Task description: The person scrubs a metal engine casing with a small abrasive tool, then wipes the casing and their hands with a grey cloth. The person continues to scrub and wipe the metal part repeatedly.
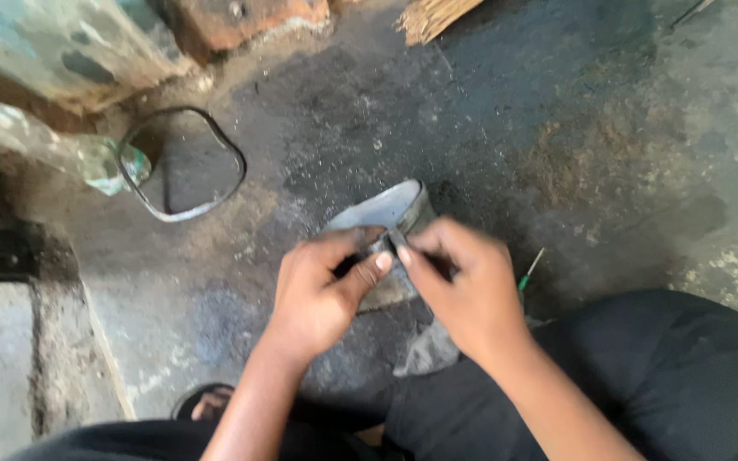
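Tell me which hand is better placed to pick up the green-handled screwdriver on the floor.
Probably the right hand: the green-handled screwdriver lies just beside it, while the left hand sits across the grey metal piece both hands grip.

The metal part [390, 224] sits at the scene centre on the floor [557, 128]. The left hand [318, 294] grips its left side; the right hand [463, 290] touches its near right side. The rubber ring [183, 162] lies far left of the part, well apart. The plastic bottle [36, 141] lies left of the ring, its end overlapping it. The screwdriver [530, 271] lies just right of the right hand.
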